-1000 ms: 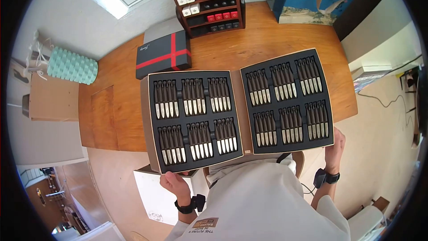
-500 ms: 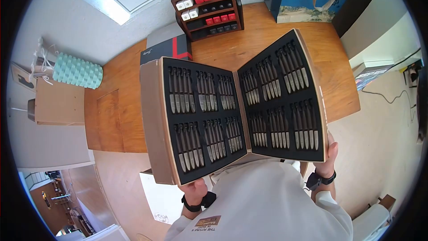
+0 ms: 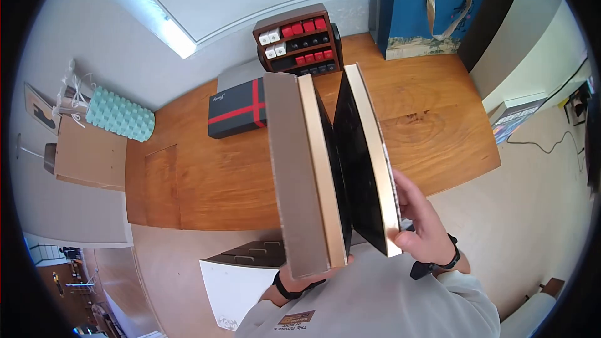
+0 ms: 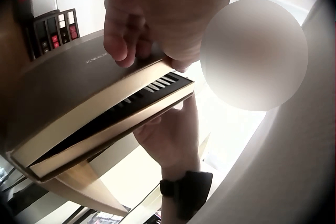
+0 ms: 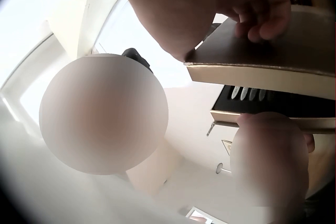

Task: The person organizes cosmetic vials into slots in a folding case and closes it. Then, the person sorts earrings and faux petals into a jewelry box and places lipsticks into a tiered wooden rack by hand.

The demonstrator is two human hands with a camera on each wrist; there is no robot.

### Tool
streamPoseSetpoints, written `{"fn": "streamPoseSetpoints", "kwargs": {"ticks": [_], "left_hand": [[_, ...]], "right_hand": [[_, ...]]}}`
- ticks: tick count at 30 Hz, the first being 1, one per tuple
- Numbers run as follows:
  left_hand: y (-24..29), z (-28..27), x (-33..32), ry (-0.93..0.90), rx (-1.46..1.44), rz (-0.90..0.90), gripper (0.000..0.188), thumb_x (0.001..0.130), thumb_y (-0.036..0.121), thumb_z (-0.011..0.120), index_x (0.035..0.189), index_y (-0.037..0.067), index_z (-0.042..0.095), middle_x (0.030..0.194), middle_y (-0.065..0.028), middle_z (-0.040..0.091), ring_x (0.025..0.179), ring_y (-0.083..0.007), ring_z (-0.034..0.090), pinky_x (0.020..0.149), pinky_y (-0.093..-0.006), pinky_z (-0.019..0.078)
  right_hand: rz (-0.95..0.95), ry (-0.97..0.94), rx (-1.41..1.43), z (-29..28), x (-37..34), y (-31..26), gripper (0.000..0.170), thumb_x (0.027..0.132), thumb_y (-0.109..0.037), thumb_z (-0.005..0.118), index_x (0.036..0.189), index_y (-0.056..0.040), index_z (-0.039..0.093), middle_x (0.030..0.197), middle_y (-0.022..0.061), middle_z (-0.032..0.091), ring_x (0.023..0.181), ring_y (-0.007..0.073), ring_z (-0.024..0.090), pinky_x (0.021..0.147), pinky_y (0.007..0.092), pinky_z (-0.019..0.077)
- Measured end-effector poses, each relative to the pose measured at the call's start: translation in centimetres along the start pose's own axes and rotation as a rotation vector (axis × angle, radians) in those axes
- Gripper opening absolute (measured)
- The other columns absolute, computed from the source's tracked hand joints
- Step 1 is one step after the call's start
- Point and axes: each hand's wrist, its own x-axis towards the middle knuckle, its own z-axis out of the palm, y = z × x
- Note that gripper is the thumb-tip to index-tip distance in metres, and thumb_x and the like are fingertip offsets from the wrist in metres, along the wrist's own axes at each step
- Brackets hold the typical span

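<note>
Hands (image 3: 429, 231) hold 1 brown, gold-edged, book-shaped case (image 3: 295, 175).

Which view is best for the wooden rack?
Head: it shows nearly all of the rack, upright, its red blocks and white blocks distinct. Left wrist catches it small and tilted at upper left. Right wrist: only a dark patch at upper right, can't tell if it's the rack.

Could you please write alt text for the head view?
A person's left hand and right hand hold a partly closed brown case, gold-edged and black inside, at a wooden table. Beyond it are a red-ribboned dark box, a small rack and a blue bag.
</note>
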Motion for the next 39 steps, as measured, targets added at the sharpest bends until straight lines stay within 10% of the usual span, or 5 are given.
{"fn": "streamPoseSetpoints", "kwargs": {"ticks": [8, 10, 17, 26, 39], "left_hand": [[-0.6, 1.0, 2.6, -0.042, -0.036, 0.294, 0.038, 0.080, 0.021, 0.090, 0.112, 0.008, 0.076, 0.104, -0.0087, 0.076, 0.088, -0.0253, 0.075, 0.076, -0.0362, 0.0605], [-2.2, 2.1, 2.7, -0.138, -0.062, 0.330, 0.039, 0.080, 0.020, 0.090, 0.113, 0.007, 0.075, 0.107, -0.0107, 0.077, 0.088, -0.0279, 0.076, 0.073, -0.0366, 0.0608], [1.2, 1.5, 3.8, 0.068, -0.006, 0.420, 0.042, 0.076, 0.020, 0.090, 0.112, 0.006, 0.074, 0.099, -0.0112, 0.074, 0.076, -0.0279, 0.074, 0.067, -0.0381, 0.0603], [4.3, 3.9, 6.5, -0.027, 0.262, 0.590, 0.068, 0.081, 0.025, 0.082, 0.143, 0.010, 0.060, 0.116, -0.0128, 0.053, 0.096, -0.0255, 0.062, 0.081, -0.0372, 0.0575], [2.6, 7.4, 8.0, -0.147, 0.294, 0.729, 0.051, 0.091, 0.024, 0.077, 0.138, 0.009, 0.066, 0.111, -0.0072, 0.054, 0.086, -0.0211, 0.059, 0.077, -0.0336, 0.0538]], "right_hand": [[0.026, -0.061, -0.165, 0.6, 0.6, -0.4, 0.111, 0.091, -0.062, 0.071, 0.163, 0.0040, 0.019, 0.121, 0.0096, 0.060, 0.101, 0.0165, 0.061, 0.085, 0.0302, 0.0490], [-0.045, -0.081, -0.176, 0.7, 0.8, -0.3, 0.106, 0.091, -0.047, 0.079, 0.165, -0.0014, 0.020, 0.086, 0.0046, 0.051, 0.077, 0.0146, 0.053, 0.068, 0.0306, 0.0496], [-0.044, -0.078, -0.171, 0.4, 0.5, 0.4, 0.108, 0.092, -0.051, 0.077, 0.166, -0.0017, 0.016, 0.092, 0.0056, 0.055, 0.082, 0.0161, 0.059, 0.076, 0.0313, 0.0541], [-0.231, 0.221, -0.677, -3.1, -3.2, 0.3, 0.158, 0.049, -0.092, 0.081, 0.161, 0.0058, 0.027, 0.136, 0.0179, 0.044, 0.123, 0.0296, 0.049, 0.091, 0.0415, 0.0494], [-0.020, 0.723, 0.127, -7.4, -8.0, 5.8, 0.053, 0.112, -0.036, 0.044, 0.149, 0.0009, 0.050, 0.147, 0.0125, 0.058, 0.138, 0.0224, 0.053, 0.115, 0.0415, 0.0393]]}}
